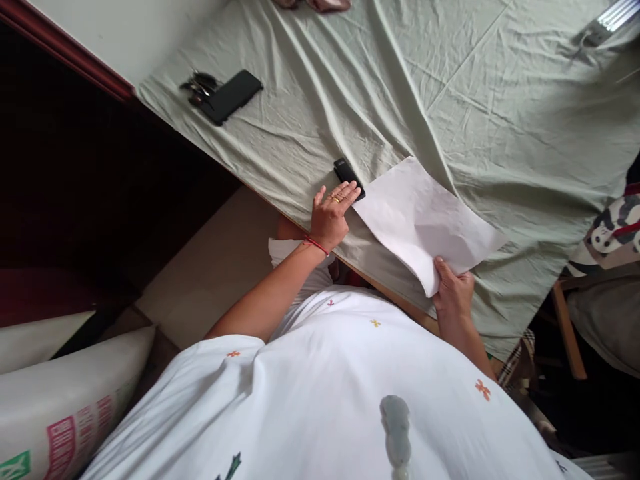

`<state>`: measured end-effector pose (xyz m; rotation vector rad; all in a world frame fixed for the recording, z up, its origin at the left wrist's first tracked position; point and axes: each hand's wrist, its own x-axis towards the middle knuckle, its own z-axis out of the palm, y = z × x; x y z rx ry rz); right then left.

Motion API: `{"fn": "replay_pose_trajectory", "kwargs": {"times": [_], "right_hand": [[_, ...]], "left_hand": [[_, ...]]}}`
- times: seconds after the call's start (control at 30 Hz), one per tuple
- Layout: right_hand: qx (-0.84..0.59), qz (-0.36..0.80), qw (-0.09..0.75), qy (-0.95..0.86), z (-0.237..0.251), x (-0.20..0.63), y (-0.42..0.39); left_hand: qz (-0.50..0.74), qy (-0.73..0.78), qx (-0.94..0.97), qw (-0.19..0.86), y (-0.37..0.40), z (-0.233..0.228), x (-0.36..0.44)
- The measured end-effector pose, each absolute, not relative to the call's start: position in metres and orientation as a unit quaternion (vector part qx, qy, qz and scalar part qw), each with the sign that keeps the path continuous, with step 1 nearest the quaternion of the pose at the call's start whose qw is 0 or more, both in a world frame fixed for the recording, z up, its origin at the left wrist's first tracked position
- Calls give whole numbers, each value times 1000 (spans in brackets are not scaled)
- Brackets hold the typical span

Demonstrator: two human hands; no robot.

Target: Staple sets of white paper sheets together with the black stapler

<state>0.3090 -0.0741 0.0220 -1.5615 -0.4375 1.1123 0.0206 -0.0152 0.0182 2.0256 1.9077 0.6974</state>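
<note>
Left hand unclenched on black object (partly covered), right hand grasping white paper

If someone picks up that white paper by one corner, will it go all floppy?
Probably floppy: the paper bends near the right hand. It looks thin, so it's likely light. It probably won't roll, since it's spread out like a sheet.

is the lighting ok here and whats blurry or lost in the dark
In the head view, soft light leaves the white paper readable as a shape, with grey shading toward its right; in the head view, the far left sinks to near black; in the head view, the small dark cluster by the black case looks smeared.
</note>
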Motion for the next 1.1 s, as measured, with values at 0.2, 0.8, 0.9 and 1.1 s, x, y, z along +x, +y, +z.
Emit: {"fn": "replay_pose_trajectory", "kwargs": {"times": [0.2,0.8,0.9,1.1], "right_hand": [[-665,466,554,-185,18,310,-71],[-688,405,560,-221,27,373,-95],[-677,409,546,-277,31,388,-101],[-658,470,473,-350,30,397,-100]], "left_hand": [[240,658,702,127,-17,7,21],[389,630,658,138,-21,-5,7],[435,668,585,151,-32,1,13],[433,586,565,387,-54,10,30]]}}
